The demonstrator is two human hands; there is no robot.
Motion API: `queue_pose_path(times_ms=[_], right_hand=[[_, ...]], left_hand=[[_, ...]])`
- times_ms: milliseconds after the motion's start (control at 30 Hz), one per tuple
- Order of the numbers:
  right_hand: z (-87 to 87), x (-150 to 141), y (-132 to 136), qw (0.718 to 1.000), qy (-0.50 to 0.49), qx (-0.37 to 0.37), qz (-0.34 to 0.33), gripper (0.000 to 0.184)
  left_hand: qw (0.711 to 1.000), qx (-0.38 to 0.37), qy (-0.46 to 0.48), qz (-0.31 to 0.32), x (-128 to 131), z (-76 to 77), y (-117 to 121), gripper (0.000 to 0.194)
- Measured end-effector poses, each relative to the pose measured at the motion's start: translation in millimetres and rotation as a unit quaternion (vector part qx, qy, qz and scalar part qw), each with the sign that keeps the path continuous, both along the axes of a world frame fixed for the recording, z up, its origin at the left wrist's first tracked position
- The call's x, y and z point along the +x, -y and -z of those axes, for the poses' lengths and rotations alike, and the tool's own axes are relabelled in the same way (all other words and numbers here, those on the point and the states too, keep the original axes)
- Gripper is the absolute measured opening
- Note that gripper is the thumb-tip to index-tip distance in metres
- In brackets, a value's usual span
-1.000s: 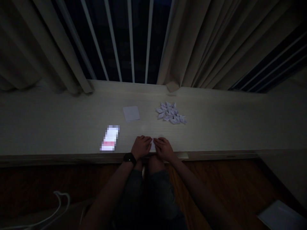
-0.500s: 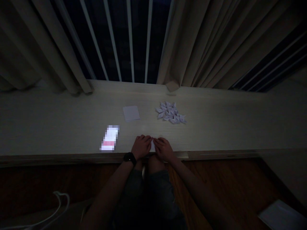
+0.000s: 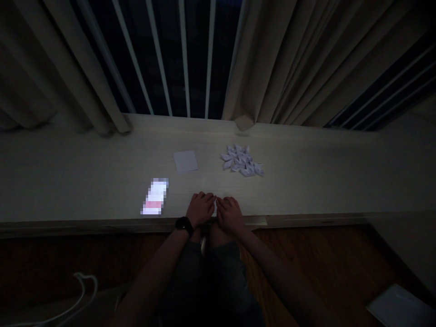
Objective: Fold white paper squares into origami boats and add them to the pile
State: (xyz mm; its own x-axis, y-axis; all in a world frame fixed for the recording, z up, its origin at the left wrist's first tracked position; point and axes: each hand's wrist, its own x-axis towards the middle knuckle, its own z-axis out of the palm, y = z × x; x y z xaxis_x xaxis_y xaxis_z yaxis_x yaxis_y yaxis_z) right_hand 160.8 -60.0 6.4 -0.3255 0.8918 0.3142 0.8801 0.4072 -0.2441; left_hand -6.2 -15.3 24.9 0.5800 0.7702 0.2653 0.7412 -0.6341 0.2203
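At the front edge of the pale ledge, my left hand (image 3: 200,208) and my right hand (image 3: 230,212) sit close together. A small piece of white paper (image 3: 215,210) shows between them, mostly covered by fingers. Both hands have curled fingers pressed onto the paper, and its folded shape cannot be made out. Beyond the right hand lies a cluster of folded white paper pieces (image 3: 241,160) with pointed ends. A stack of square paper sheets (image 3: 185,161) rests farther back, to the left of that cluster.
A lit phone (image 3: 155,196), its screen blurred out, lies on the ledge (image 3: 306,181) left of my hands. Curtains (image 3: 282,63) and a barred window (image 3: 170,59) stand behind. A white cable (image 3: 83,288) is at lower left, a pale flat object (image 3: 402,305) at lower right.
My right hand has shifted slightly left and its fingers have moved a little on the paper. My left hand stays nearly in place. The rest of the scene is unchanged.
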Motion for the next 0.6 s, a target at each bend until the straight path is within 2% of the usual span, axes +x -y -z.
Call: queue_pose_path(times_ms=[367,600], right_hand=[[-11.1,0,4,0.999,0.051,-0.004,0.012,0.042],[1.4,9,9,1.0,0.02,0.01,0.007,0.042]], left_hand=[[1.0,0.003,-0.013,0.01,-3,-1.3,4,0.036],[1.0,0.011,-0.006,-0.002,0,1.4,6,0.034]])
